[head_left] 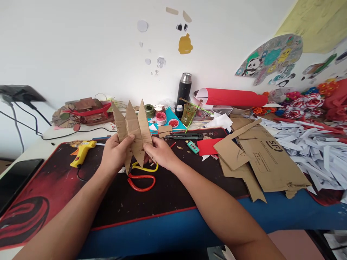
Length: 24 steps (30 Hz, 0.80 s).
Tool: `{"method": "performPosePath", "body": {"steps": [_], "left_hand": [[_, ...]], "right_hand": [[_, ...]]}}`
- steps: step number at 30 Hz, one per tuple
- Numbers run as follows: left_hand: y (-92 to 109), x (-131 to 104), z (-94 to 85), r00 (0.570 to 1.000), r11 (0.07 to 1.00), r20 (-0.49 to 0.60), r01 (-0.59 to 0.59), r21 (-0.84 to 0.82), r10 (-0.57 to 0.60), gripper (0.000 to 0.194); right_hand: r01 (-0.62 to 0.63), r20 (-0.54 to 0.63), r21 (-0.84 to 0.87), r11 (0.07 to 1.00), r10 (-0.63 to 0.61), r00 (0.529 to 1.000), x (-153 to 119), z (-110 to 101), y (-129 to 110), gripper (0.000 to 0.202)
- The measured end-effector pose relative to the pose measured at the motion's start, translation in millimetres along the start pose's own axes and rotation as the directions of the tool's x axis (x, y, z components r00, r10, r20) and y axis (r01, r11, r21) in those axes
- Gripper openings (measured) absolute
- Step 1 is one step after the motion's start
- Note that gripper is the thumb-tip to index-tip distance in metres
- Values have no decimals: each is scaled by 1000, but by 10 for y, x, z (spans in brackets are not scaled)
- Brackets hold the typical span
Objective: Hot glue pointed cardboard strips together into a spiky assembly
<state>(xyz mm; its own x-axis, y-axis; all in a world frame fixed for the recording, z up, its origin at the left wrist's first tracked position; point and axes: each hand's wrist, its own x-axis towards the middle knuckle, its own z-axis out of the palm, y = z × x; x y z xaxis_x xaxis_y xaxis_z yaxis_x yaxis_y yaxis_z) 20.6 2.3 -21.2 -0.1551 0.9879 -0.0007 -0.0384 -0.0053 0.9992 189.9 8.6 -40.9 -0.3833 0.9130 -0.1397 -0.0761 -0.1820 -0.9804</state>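
Three pointed, leaf-shaped cardboard pieces (135,131) stand upright side by side above the black and red mat. My left hand (116,152) is closed on their left part, its thumb pressed on the middle piece. On the right, my right hand (159,151) pinches the right piece near its lower edge. Scissors (142,183) with one red and one yellow handle lie on the mat just below the pieces, their blades hidden. To the left of my left hand rests a yellow glue gun (82,153).
Cut cardboard sheets (271,162) and a heap of white paper strips (320,155) lie at the right. Behind the hands are a black cutter (184,136), paint jars (161,118) and a thermos (184,90). A phone (18,180) sits at the left.
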Motion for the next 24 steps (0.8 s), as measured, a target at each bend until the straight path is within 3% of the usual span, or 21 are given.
{"method": "performPosePath", "body": {"steps": [10,17,21,24], "left_hand": [[-16,-4,1,999,1000,27,22,20,-23,45],[-29,-15,9,997,979,-11,-68,194,71,44],[-4,-4,2,1000,994,8,-16,106,16,47],[21,-13,-6,999,998,39,4,55,-6,50]], "right_hand": [[38,-28,-88,995,-41,999,-17,9,35,14],[83,-71,-102,991,-90,993,11,17,108,12],[49,-13,-60,997,-50,999,-2,2,78,11],[107,-29,-88,990,-110,994,-6,-36,53,20]]}}
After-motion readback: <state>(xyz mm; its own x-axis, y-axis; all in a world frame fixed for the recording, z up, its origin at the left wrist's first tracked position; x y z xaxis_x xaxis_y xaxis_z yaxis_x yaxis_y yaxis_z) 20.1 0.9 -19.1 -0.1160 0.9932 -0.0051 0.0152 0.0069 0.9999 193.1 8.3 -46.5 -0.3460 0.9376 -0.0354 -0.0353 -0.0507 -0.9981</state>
